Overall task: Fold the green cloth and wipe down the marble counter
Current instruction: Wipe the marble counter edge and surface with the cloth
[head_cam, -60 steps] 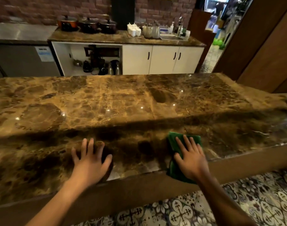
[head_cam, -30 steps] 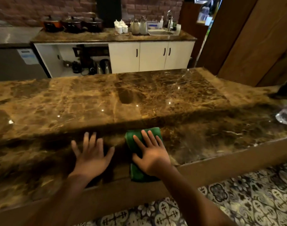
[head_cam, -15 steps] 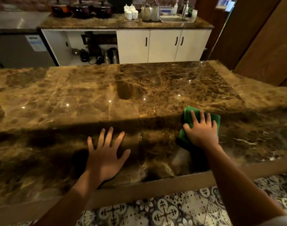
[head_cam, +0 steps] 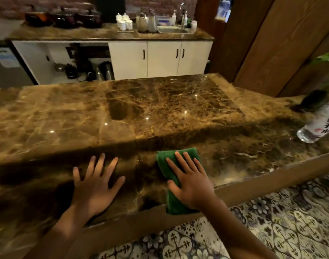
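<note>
The folded green cloth [head_cam: 168, 163] lies on the lower front ledge of the brown marble counter [head_cam: 122, 116], its near end hanging over the front edge. My right hand [head_cam: 189, 179] presses flat on the cloth with straight, spread fingers, covering its middle. My left hand [head_cam: 95, 184] rests flat on the bare marble ledge, a little to the left of the cloth, fingers spread.
A clear plastic bottle [head_cam: 316, 126] with a white label lies on the ledge at the far right, beside a dark object [head_cam: 311, 102]. A raised marble step runs behind my hands. White cabinets [head_cam: 160, 58] and a back counter with pots stand beyond. Patterned floor tiles [head_cam: 272, 225] show below.
My right hand has slid the cloth leftward and toward the front edge from its spot farther right half a second ago. My left hand stays flat on the ledge.
</note>
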`<control>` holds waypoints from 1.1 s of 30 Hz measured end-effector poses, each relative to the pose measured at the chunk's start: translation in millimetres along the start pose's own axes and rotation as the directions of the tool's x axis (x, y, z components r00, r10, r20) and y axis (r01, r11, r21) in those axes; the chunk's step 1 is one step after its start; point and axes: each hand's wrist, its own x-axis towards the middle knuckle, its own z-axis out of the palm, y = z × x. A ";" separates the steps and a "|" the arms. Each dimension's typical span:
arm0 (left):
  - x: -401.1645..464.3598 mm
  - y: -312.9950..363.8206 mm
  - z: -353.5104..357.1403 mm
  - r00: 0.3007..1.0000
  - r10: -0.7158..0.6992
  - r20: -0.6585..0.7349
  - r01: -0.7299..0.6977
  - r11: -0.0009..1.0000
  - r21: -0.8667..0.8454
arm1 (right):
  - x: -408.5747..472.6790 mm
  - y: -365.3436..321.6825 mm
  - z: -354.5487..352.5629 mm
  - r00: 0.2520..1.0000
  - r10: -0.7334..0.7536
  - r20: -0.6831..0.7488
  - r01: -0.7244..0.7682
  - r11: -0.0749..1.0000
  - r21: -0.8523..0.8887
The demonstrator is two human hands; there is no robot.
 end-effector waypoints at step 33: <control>18.5 205.5 19.6 1.000 -0.007 0.013 0.008 0.998 -0.054 | -13.2 173.9 -31.9 0.999 0.036 0.019 -0.035 0.997 -0.063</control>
